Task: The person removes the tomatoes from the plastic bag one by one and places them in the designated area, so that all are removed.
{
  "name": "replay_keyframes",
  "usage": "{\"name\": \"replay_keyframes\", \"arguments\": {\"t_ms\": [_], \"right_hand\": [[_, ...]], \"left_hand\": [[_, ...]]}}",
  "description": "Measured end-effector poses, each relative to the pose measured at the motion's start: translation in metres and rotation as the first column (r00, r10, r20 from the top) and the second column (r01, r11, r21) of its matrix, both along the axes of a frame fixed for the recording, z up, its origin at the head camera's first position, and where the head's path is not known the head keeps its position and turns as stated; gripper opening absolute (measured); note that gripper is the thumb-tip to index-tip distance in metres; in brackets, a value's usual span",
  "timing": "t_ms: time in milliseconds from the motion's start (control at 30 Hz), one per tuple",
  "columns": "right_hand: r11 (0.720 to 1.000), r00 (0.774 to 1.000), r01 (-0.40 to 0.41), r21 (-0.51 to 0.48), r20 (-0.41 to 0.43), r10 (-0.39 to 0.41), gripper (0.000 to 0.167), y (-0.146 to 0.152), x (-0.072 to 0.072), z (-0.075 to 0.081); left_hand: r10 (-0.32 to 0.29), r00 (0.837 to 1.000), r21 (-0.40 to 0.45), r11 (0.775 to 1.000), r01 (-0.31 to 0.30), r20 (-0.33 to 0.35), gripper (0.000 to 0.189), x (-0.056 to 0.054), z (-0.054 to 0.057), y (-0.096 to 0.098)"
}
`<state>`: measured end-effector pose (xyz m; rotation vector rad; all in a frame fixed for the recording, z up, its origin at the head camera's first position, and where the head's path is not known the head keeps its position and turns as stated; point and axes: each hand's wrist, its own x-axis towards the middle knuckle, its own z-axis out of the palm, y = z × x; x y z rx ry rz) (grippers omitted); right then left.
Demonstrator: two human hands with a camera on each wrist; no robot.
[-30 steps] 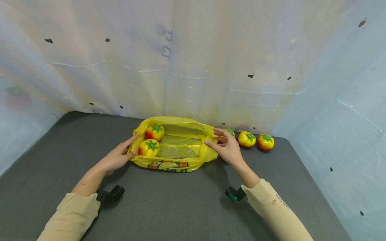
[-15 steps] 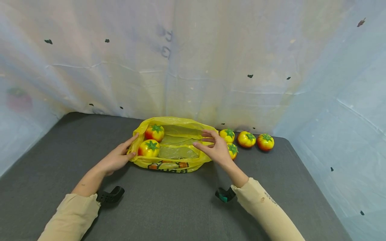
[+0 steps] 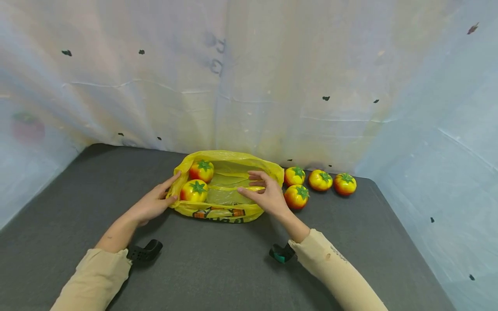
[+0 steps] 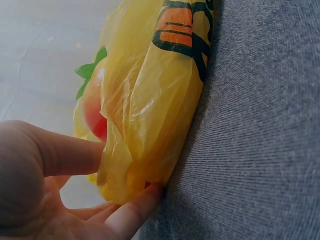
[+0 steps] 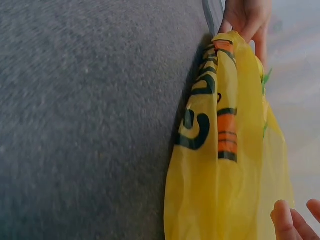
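A yellow plastic bag (image 3: 229, 212) with black and orange print lies with its mouth spread wide. Two red-and-yellow toy tomatoes, a rear tomato (image 3: 201, 171) and a front tomato (image 3: 194, 191), sit inside at its left end. My left hand (image 3: 152, 203) holds that end, thumb and fingers on either side of the plastic in the left wrist view. Over the right part of the mouth is my right hand (image 3: 268, 194), fingers spread and slightly bent, nothing between them. Just right of the bag stands a tomato (image 3: 296, 197), with another tomato (image 3: 295, 176) behind it.
Farther right, a tomato (image 3: 320, 180) and another tomato (image 3: 345, 184) stand near the back edge of the dark grey table (image 3: 218, 268). A pale plastic sheet (image 3: 249, 86) hangs behind the table and along its sides.
My right hand has moved left from the bag's right rim to over its mouth, uncovering the tomatoes beside the bag. The left hand stays at the bag's left end.
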<state>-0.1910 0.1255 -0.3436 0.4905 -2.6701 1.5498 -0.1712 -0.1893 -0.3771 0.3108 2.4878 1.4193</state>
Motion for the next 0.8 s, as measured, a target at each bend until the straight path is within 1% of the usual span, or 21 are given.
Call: {"name": "replay_keyframes", "arguments": {"t_ms": [167, 333, 467, 633, 800], "right_hand": [[0.999, 0.999, -0.032, 0.001, -0.008, 0.032, 0.051, -0.009, 0.0, -0.004], [0.998, 0.998, -0.065, 0.016, 0.019, 0.065, 0.053, -0.017, -0.001, -0.009], [0.996, 0.995, -0.088, 0.001, 0.037, 0.088, 0.055, -0.023, -0.002, -0.012], [0.994, 0.992, -0.106, -0.015, 0.066, 0.107, 0.054, -0.031, -0.002, -0.013], [0.992, 0.988, -0.129, -0.017, 0.079, 0.13, 0.053, -0.04, -0.002, -0.013]], "left_hand": [[0.005, 1.0, -0.008, 1.0, -0.005, 0.002, 0.07, 0.0, 0.0, 0.0], [0.009, 1.0, -0.007, 1.0, -0.009, -0.005, 0.07, 0.0, 0.0, 0.001], [0.014, 1.0, -0.009, 1.0, -0.014, -0.006, 0.07, 0.0, -0.001, 0.0], [0.009, 1.0, 0.001, 1.0, -0.009, -0.004, 0.07, 0.0, -0.001, 0.0], [0.019, 1.0, 0.003, 1.0, -0.019, 0.007, 0.07, 0.0, -0.001, 0.001]]}}
